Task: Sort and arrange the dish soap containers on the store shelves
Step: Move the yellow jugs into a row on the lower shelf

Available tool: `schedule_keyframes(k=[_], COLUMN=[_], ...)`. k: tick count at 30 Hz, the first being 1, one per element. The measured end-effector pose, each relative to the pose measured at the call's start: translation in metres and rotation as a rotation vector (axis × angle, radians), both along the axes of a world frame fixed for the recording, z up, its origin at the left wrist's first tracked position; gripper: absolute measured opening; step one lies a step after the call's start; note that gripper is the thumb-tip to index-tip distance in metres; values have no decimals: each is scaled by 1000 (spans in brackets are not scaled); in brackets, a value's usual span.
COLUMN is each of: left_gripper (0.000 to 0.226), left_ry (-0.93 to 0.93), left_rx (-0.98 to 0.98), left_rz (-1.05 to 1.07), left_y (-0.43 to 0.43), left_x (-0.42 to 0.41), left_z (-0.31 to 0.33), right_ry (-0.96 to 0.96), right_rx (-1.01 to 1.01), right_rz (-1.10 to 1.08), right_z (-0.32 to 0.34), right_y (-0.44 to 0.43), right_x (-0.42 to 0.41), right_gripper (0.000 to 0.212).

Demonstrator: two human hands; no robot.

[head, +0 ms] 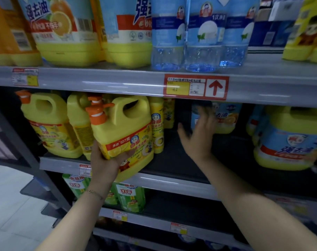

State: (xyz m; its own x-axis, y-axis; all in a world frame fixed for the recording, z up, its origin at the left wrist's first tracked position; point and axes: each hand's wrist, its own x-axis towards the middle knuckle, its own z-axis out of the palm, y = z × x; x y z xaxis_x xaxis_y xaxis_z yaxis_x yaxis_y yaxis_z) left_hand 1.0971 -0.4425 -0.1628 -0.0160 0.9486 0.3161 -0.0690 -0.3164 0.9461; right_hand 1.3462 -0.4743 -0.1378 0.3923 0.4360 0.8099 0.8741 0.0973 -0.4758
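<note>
Yellow dish soap jug (125, 131) with orange pump, tilted, base at the front edge of the middle shelf (172, 180), toward its left end. Gripped low on the label by the left hand (107, 160), thumb and fingers curled round the body; thin bracelet (95, 193) at that wrist. Crowded from behind and from the left by two more yellow jugs (49, 127); slim yellow bottles (158, 134) just beside it on the right. Right hand (199, 134) released, fingers spread and blurred, holding nothing, raised over the dark stretch of shelf and partly covering a blue-labelled jug (224, 120) at the back. Larger blue-labelled jug (288, 142) near the right end. Above, clear blue bottles (199, 42) over a red price tag (196, 87) with an arrow. Below, green bottles (130, 196).
</note>
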Motion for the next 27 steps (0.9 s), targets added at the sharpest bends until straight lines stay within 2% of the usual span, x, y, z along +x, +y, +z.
schedule_keyframes(k=[2,3,7,9,12,15,21,27], left_gripper=[85,85,82,82,85,87,81,69], left_ry=[-7,-5,-14,-9,-6,12,68,130], left_rx=[-7,-4,4,12,5,-11,-17,-26], left_rz=[-7,-13,-29,-34,-44,-51,-145,-246], left_y=[-1,-1,-4,-5,-5,-2,9,27], left_x=[0,0,-2,-3,-3,-2,12,40], left_z=[1,2,2,3,2,4,9,15], right_ry=[-169,-133,304,431,448,391,317,326], right_rx=[-62,-142,-411,-446,-447,-424,-339,-314], right_rz=[232,321,445,478,439,291,36,-56], right_z=[-4,-5,-4,-2,-2,-7,-19,-19], right_y=[4,10,37,46,50,41,0,-28], right_x=[-24,-33,-54,-60,-64,-60,-38,-15], right_gripper=[56,61,93,95,76,64,79,88])
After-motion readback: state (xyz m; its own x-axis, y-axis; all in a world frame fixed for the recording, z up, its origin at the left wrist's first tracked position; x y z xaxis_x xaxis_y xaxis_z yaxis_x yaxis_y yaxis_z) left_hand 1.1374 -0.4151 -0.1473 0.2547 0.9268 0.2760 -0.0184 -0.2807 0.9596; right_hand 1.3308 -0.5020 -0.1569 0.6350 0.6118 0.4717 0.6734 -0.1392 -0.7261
